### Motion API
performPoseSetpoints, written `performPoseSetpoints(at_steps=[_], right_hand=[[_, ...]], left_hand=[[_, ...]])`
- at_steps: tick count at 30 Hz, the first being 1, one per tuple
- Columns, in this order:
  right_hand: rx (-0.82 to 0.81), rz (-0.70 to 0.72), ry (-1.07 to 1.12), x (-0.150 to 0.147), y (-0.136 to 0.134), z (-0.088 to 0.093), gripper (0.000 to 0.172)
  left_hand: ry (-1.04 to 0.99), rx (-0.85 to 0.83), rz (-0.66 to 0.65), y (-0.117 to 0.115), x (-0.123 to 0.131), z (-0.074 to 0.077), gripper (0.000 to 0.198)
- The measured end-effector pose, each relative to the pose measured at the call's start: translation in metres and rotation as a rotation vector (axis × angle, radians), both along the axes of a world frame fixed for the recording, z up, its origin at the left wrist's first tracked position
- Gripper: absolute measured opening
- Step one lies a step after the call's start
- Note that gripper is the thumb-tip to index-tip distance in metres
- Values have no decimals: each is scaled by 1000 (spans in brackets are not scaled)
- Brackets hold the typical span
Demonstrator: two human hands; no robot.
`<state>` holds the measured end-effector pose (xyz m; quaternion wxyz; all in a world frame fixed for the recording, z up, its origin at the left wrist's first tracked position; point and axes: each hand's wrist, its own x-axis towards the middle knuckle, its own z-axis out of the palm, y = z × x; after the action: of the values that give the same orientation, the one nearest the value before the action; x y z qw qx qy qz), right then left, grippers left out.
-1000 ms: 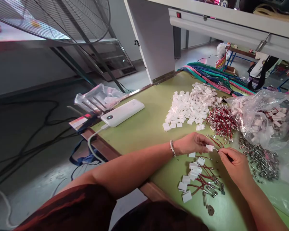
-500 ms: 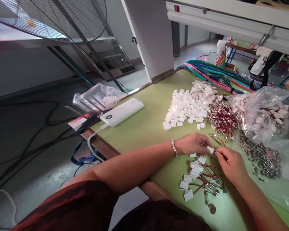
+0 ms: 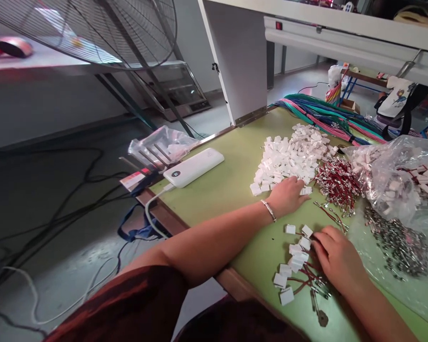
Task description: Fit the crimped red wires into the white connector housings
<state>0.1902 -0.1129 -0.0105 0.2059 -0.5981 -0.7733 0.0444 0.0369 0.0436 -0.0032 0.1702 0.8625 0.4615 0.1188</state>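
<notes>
My left hand (image 3: pixel 287 195) reaches over the near edge of a heap of small white plastic connector housings (image 3: pixel 288 154). Its thumb and forefinger are apart beside a few loose housings; its other fingertips are hidden. My right hand (image 3: pixel 337 256) is lower down the table, its fingers closed at the wire end of a white connector (image 3: pixel 307 231). That connector lies at the top of a group of white connectors with short red-brown wires (image 3: pixel 298 260). Between the hands and the red wire heap, a few loose terminal-tipped red wires (image 3: pixel 330 214) lie on the green tabletop.
Beyond are a heap of red wires (image 3: pixel 338 183), a clear bag of connectors (image 3: pixel 395 171), dark metal terminals (image 3: pixel 399 242) and a coloured cable bundle (image 3: pixel 328 116). A white power bank (image 3: pixel 194 167) lies by the left table edge (image 3: pixel 178 223). A fan (image 3: pixel 128 33) stands left.
My left hand has let go of the connector and moved up to the white heap. My right hand has brought that connector down to the group of wired ones. The view has shifted slightly.
</notes>
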Motion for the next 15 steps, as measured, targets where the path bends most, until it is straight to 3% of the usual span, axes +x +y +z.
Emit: performPoseSetpoints(at_steps=[4, 8, 12, 15], right_hand=[[-172, 37, 15, 2, -2, 10, 38], [-122, -113, 124, 36, 12, 23, 27], [-104, -322, -126, 64, 33, 24, 21], [-115, -357, -212, 68, 44, 13, 20]], left_hand=[[61, 29, -59, 0, 2, -5, 24], [-137, -48, -97, 3, -10, -4, 24], [-515, -379, -67, 1, -14, -4, 27], [-739, -673, -57, -5, -8, -10, 29]])
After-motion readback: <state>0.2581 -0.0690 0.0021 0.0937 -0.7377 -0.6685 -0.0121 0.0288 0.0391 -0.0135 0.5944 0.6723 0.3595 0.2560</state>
